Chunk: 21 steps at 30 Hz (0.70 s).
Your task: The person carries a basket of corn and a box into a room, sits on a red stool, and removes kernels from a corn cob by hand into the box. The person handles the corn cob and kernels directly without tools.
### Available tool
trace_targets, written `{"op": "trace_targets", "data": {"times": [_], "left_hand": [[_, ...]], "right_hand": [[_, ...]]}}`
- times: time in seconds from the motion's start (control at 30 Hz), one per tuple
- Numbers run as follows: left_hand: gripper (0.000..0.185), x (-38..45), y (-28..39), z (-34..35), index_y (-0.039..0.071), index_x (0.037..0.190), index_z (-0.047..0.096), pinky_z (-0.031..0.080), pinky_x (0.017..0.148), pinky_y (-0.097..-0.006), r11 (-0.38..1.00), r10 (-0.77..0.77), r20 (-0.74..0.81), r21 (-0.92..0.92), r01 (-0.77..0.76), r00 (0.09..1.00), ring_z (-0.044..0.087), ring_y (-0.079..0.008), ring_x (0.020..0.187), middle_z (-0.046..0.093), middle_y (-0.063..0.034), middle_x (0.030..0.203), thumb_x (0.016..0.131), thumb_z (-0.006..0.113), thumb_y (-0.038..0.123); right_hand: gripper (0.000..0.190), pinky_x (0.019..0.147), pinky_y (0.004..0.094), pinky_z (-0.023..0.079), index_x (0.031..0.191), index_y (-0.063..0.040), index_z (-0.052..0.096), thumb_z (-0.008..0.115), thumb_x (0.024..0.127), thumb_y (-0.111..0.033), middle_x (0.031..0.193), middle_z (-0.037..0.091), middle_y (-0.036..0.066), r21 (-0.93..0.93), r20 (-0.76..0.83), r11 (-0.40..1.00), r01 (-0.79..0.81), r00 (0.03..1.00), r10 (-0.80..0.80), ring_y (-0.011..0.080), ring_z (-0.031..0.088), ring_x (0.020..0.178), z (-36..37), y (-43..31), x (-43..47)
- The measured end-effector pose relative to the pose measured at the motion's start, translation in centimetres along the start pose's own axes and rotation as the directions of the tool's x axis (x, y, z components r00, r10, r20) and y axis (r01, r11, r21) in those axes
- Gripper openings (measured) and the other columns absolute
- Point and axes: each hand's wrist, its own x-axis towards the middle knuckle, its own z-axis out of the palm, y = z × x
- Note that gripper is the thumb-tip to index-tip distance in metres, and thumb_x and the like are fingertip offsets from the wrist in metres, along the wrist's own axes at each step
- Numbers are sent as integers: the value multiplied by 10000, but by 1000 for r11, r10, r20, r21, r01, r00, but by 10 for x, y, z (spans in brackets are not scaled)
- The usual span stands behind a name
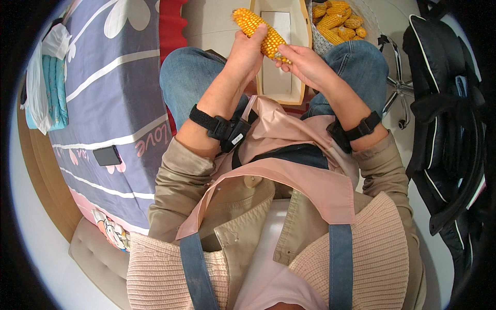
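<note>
An ear of dried yellow corn is held aslant between my two hands, above the near part of a cream-coloured box. My left hand grips it around the middle, thumb lying along the kernels. At its lower right end, my right hand pinches the cob between thumb and fingers. A few pale spots show at that end, where kernels look absent or damaged. The open box stands between my knees, with a light flat bottom. Part of its left side is hidden behind my left hand and wrist.
A bag-lined basket with several ears of corn stands past my right knee. A bed with a blue-grey cover runs along the left, a dark phone on it. On the right are a chrome chair base and a black padded item.
</note>
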Motion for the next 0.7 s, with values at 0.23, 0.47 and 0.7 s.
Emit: {"op": "trace_targets", "data": {"times": [0.23,0.47,0.7], "left_hand": [[295,0,2,-1,-74,1058,393,442,793,-338,1000,-14,25,-18,14,1000,519,-184,871,489,-119,981,888,487,147],[314,2,0,-4,-78,1057,378,440,815,-340,999,-27,22,-44,28,999,518,-199,900,486,-125,986,881,502,151],[386,2,-4,-3,-79,1090,325,434,840,-352,999,-18,-23,38,19,1000,513,-215,928,467,-141,1020,867,532,158]], "right_hand": [[322,634,220,373,1034,35,516,456,911,-256,924,532,51,111,45,994,-19,999,14,108,477,759,-3,-3,-1],[336,630,225,378,1028,37,521,458,908,-270,917,535,52,87,9,996,-4,1000,4,108,481,739,-2,-2,-2],[318,635,230,378,1017,44,521,449,907,-246,901,535,51,-43,-38,999,-22,999,20,108,481,739,3,-4,-1]]}}
